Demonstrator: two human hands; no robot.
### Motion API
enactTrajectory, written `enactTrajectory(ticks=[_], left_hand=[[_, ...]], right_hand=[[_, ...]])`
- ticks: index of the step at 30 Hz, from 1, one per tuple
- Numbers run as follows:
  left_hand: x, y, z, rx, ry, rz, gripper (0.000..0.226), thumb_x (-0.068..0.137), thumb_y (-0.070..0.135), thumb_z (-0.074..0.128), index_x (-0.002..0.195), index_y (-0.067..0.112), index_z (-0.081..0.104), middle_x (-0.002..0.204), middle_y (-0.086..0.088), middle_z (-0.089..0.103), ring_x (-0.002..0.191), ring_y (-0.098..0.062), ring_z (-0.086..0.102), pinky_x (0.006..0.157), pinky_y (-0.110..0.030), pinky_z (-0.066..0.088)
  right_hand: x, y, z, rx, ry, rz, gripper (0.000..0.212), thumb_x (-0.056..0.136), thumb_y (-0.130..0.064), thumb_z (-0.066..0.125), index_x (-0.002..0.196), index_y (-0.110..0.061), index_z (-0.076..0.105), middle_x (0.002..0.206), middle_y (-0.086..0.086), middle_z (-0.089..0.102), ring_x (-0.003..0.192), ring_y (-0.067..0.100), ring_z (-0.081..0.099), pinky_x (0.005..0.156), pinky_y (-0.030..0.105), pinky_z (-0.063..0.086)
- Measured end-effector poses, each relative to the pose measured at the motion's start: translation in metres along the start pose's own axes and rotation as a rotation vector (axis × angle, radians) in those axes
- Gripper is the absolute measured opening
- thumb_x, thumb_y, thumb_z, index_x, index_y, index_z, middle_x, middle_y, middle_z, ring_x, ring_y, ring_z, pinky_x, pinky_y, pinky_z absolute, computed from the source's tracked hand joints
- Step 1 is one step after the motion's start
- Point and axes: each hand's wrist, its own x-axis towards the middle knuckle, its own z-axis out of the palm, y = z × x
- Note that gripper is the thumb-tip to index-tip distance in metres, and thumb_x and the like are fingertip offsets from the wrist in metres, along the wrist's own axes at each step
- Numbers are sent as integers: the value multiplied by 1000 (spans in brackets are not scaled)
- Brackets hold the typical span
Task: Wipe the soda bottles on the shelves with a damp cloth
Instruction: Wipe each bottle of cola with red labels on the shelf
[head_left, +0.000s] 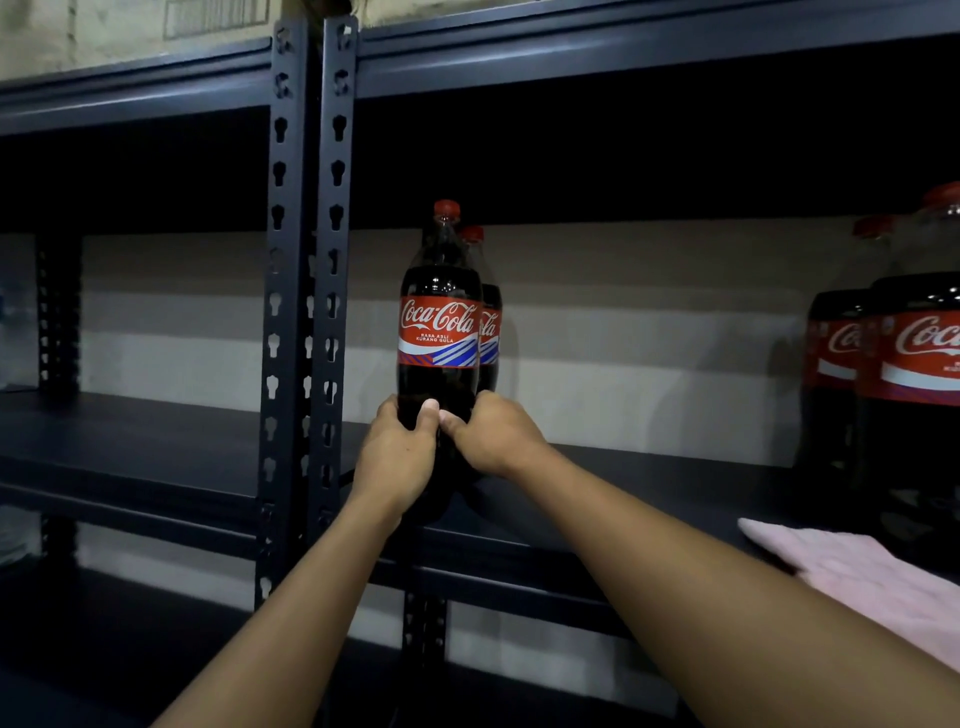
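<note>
A dark cola bottle (439, 332) with a red label and red cap stands upright on the dark metal shelf (649, 478). My left hand (397, 457) grips its lower body from the left, and my right hand (493, 436) grips it from the right, thumbs meeting at the front. A second cola bottle (489, 332) stands right behind it, mostly hidden. A pink cloth (852, 577) lies loose on the shelf at the right, away from both hands.
Two more cola bottles (904, 364) stand at the shelf's right end, behind the cloth. Perforated upright posts (306, 312) rise just left of my left hand. Another shelf board (571, 57) runs overhead, and a lower shelf lies below.
</note>
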Motion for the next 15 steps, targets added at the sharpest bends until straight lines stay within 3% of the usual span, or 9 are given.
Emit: enactTrajectory(ticks=[4,6,7,10,13,15], left_hand=[[-19,7,3,216,107,131,45,103,44,58,135,13,59,132,-11,63,122,-32,62,104,-49,53],[-44,13,9,191,149,252,53,102,39,61,145,9,55,152,-10,50,140,-26,49,117,-39,41],[-57,17,12,159,161,317,52,102,37,62,145,9,55,154,-7,46,142,-20,46,116,-32,38],[-84,43,32,53,67,435,32,100,35,65,128,20,60,137,2,53,123,-9,53,100,-20,42],[-98,82,63,-46,-140,435,15,100,36,67,111,29,60,123,5,62,113,-5,62,96,-26,50],[-107,105,92,-69,-275,430,15,100,38,68,110,29,61,118,9,66,107,1,64,92,-25,52]], right_hand=[[-20,-3,-24,8,-72,-23,41,98,-49,60,113,-11,65,116,12,69,99,30,64,87,38,55],[-42,0,-48,-6,-58,-79,37,98,-44,61,119,-14,65,117,10,69,107,31,65,92,39,55],[-55,4,-61,-17,-40,-108,37,98,-42,61,122,-15,65,119,10,69,110,30,64,95,40,54],[-96,28,-103,-9,48,-136,38,98,-44,60,127,-20,66,123,3,70,113,22,63,99,39,52],[-133,61,-145,49,195,-123,31,95,-48,61,116,-27,71,110,-11,73,102,11,66,93,33,54],[-153,87,-175,85,347,-94,25,93,-44,65,108,-26,73,102,-13,73,93,6,67,87,30,54]])
